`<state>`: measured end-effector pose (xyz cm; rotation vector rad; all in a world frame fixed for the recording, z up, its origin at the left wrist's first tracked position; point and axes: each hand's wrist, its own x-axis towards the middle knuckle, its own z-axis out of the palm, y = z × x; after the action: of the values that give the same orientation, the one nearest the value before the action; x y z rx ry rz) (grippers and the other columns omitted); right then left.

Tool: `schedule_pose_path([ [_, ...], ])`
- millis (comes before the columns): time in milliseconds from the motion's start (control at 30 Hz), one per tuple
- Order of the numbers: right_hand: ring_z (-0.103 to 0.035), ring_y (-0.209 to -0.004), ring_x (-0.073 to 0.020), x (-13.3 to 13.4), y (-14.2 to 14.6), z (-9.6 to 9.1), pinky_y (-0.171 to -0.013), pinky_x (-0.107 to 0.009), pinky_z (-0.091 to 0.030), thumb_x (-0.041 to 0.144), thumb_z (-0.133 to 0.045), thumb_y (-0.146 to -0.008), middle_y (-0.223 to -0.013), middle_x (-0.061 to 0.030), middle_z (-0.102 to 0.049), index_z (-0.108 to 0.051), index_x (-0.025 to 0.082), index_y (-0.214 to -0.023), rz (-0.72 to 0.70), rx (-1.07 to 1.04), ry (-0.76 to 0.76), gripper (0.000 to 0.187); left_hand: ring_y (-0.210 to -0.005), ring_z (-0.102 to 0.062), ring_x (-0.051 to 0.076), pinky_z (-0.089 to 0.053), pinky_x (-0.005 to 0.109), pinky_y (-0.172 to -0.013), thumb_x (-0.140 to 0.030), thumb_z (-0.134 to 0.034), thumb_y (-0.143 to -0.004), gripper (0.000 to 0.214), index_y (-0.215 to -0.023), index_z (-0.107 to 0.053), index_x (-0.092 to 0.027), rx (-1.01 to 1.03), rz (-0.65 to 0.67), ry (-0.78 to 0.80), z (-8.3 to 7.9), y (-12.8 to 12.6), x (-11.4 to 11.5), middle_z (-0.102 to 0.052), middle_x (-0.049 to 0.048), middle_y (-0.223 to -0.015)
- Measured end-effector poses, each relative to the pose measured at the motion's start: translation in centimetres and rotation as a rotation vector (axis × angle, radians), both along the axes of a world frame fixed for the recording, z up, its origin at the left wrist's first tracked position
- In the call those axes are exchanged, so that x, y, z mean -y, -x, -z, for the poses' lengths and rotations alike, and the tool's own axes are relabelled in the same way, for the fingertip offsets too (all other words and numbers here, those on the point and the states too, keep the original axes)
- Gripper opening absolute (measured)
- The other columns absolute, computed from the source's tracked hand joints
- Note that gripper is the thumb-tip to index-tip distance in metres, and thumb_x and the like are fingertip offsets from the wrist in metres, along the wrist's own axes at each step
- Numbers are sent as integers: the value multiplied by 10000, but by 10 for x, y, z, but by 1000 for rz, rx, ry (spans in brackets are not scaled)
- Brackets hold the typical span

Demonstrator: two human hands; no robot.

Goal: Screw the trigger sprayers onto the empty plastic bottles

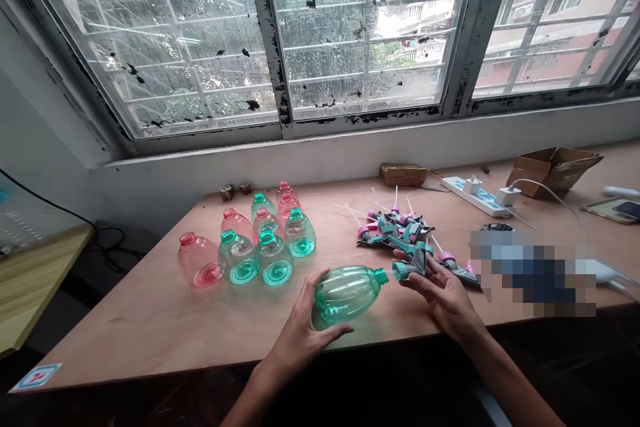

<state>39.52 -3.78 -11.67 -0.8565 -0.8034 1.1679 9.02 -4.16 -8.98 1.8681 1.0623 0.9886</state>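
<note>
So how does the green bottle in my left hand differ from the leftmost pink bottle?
The green bottle is tinted green, the pink bottle pink. The green bottle is tipped on its side, neck pointing right; the pink bottle stands on the table, neck up. Your left hand holds the green bottle; no hand touches the pink bottle. Both are see-through, neither capped.

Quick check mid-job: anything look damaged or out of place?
Yes: the window frame behind the table looks worn, with dark, ragged patches breaking its grey surface. The heaped spray heads lie jumbled; I see no spill.
</note>
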Motion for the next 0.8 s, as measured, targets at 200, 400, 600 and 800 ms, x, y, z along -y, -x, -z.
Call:
schedule_pose_path([
  [200,-802,-734,-238,3,-2,8,-656,-316,-641,436,-1013,-812,-890,-119,-878,-742,186,-1047,-171,218,33,437,-1602,-448,376,-319,552,-1360,-362,-964,-842,927,-1611,-451,-314,-71,39,24,-7,8,2,-511,134,-1667],
  [400,-685,-594,-168,10,-6,11,-557,-280,-547,543,-962,-835,-861,-32,-819,-696,236,-1225,-203,310,38,563,-1601,-433,345,-307,496,-1362,-361,-951,-861,938,-1627,-412,-313,-87,110,57,-6,11,0,-478,119,-1683],
  [600,-642,-626,-179,8,-7,10,-584,-294,-493,518,-1052,-689,-794,-29,-760,-807,189,-1171,-231,424,95,633,-1606,-430,339,-307,465,-1367,-361,-977,-824,972,-1624,-430,-294,-96,149,72,-9,12,2,-483,118,-1685],
  [800,-552,-530,-154,15,2,4,-535,-274,-395,690,-970,-724,-630,12,-654,-714,187,-1024,-244,441,131,639,-1675,-333,367,-239,536,-1397,-413,-960,-845,1011,-1673,-393,-288,-123,171,86,-10,12,5,-396,149,-1769],
])
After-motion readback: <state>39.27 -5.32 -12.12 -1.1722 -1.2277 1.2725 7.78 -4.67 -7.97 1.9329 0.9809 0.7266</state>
